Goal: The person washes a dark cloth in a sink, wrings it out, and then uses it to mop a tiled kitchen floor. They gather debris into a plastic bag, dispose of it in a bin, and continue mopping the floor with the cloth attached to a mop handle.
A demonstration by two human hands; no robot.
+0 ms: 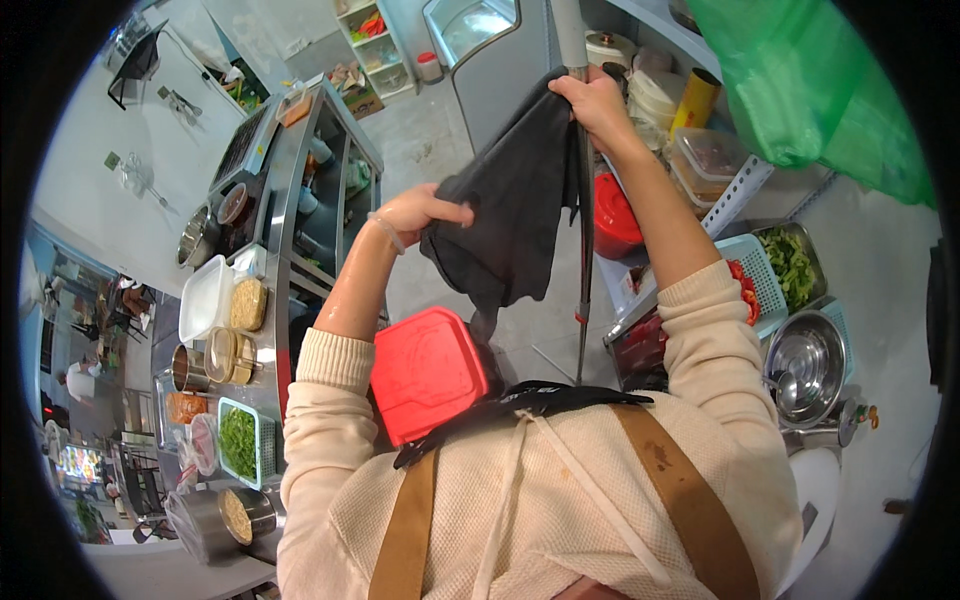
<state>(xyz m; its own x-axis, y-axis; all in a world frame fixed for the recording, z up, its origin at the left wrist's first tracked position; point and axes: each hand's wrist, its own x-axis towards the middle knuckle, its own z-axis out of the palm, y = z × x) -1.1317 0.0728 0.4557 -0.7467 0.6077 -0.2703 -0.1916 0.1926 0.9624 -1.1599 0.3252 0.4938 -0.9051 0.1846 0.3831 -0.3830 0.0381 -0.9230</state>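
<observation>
A dark grey cloth (517,202) is stretched between my two hands, hanging in folds above the floor. My left hand (431,212) grips its lower left part, thumb lying on the fabric, with a pale band on the wrist. Higher up, my right hand (596,105) holds the upper corner, close against a grey upright pole (571,37). How the fingers wrap behind the cloth is hidden. A thin dark shaft (585,300) runs down from the right hand towards my apron. Below my left hand is a red plastic lid (427,375) on a dark container.
On the left, a steel counter (281,225) bears food tubs, a basket of greens (238,442) and steel pots. On the right stand a shelf rack (739,195), a red bucket (615,217), baskets of cut vegetables and a steel bowl (806,367). A green plastic bag (817,90) hangs upper right.
</observation>
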